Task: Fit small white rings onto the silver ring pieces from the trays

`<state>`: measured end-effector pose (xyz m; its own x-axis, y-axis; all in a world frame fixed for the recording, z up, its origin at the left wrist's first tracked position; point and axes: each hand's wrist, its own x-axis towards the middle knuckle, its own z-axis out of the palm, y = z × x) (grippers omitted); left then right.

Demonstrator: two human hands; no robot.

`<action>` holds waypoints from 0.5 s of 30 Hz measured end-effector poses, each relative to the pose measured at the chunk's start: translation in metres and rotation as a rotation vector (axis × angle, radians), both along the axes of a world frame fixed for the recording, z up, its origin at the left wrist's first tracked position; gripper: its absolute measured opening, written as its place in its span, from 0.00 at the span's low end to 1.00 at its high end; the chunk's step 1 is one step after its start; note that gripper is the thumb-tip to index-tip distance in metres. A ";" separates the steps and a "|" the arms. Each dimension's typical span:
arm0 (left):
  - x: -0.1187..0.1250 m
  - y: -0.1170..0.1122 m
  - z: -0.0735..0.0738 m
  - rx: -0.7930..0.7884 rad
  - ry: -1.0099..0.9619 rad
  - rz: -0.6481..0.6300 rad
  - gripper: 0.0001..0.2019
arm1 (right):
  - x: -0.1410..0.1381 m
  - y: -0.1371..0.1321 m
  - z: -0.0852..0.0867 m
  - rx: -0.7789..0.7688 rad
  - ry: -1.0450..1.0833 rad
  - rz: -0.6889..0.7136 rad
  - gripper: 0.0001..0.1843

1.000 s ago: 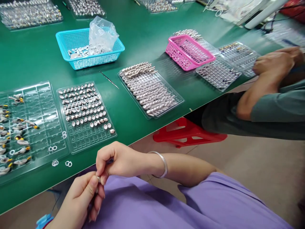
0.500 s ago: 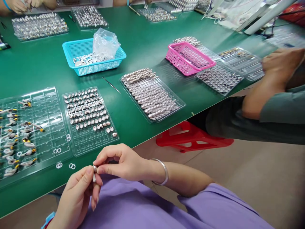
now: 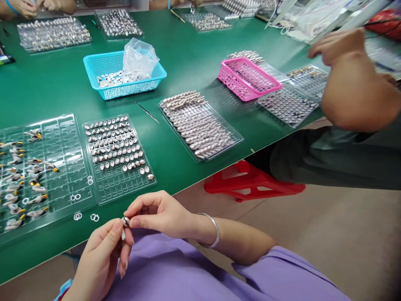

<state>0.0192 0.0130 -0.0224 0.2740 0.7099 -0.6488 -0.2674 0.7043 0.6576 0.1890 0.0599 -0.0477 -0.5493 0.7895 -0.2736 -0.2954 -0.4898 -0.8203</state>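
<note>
My left hand (image 3: 100, 259) and my right hand (image 3: 158, 213) meet just off the front edge of the green table (image 3: 194, 58), above my purple lap. Together they pinch a small silver metal part (image 3: 125, 221); the left fingers hold its stem, the right thumb and forefinger press on its rounded head. A silver bangle (image 3: 214, 230) circles my right wrist. Nearest on the table is a clear tray of small oval metal caps (image 3: 117, 150), with several white rings (image 3: 94, 217) lying loose beside it.
A clear tray with assembled parts (image 3: 37, 175) sits far left, a tray of long metal pins (image 3: 200, 125) at centre. A blue basket (image 3: 123, 75) with a plastic bag and a pink basket (image 3: 249, 75) stand behind. A co-worker's arm (image 3: 354, 88) reaches at right; a red stool (image 3: 250, 184) below.
My hands have shifted the small part from low over my lap up to fingertip level. The co-worker's hand at right has risen from the table.
</note>
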 end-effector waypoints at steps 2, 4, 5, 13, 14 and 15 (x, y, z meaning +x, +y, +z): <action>0.000 0.000 -0.001 0.011 0.003 0.002 0.23 | -0.002 -0.003 -0.002 0.001 0.008 -0.021 0.16; 0.001 0.000 -0.002 0.026 0.010 -0.002 0.23 | -0.003 -0.006 -0.005 0.054 0.000 -0.051 0.16; 0.001 0.000 -0.003 0.034 0.016 -0.003 0.23 | -0.004 -0.007 -0.006 0.102 -0.013 -0.072 0.15; -0.002 -0.004 -0.008 0.144 0.129 -0.033 0.26 | -0.008 -0.008 -0.009 0.540 -0.116 -0.220 0.05; -0.003 -0.004 -0.009 0.162 0.143 -0.047 0.26 | -0.008 -0.008 -0.009 0.571 -0.117 -0.232 0.05; -0.004 -0.005 -0.010 0.181 0.161 -0.058 0.26 | -0.008 -0.008 -0.009 0.596 -0.115 -0.244 0.04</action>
